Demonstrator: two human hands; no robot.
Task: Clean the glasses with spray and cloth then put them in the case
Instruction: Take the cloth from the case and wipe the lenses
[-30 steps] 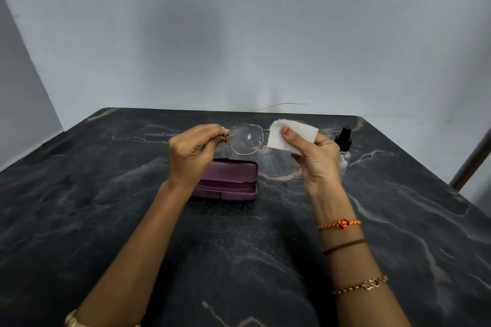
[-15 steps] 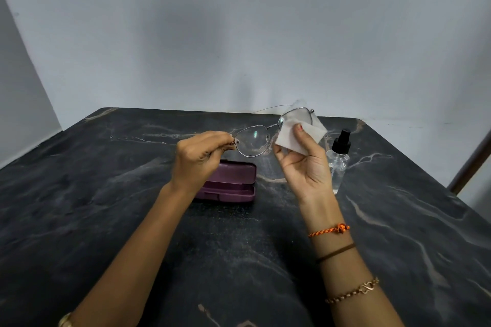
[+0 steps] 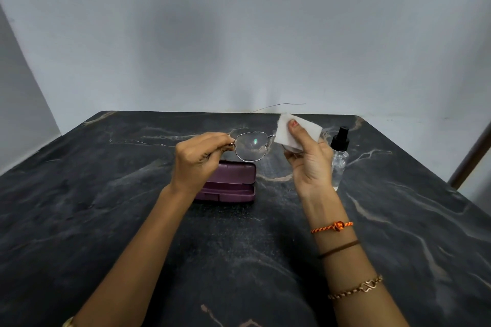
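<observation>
Thin metal-framed glasses [image 3: 252, 146] are held up above the table. My left hand [image 3: 198, 160] pinches their left end at the hinge. My right hand [image 3: 309, 159] pinches a white cloth [image 3: 297, 131] folded over the glasses' right lens, thumb on the near side; that lens is hidden by the cloth. A closed purple glasses case [image 3: 233, 183] lies on the table below my left hand. A small clear spray bottle [image 3: 339, 156] with a black nozzle stands just right of my right hand.
The dark marble table [image 3: 106, 220] reaches to a grey wall at the back. A thin wire [image 3: 279, 106] runs along the wall above the far edge. A brown rod [image 3: 470, 156] leans at the right edge of view.
The glasses tilted up on the right half a second ago and are level again now. My right hand with the cloth has kept shifting over the right lens.
</observation>
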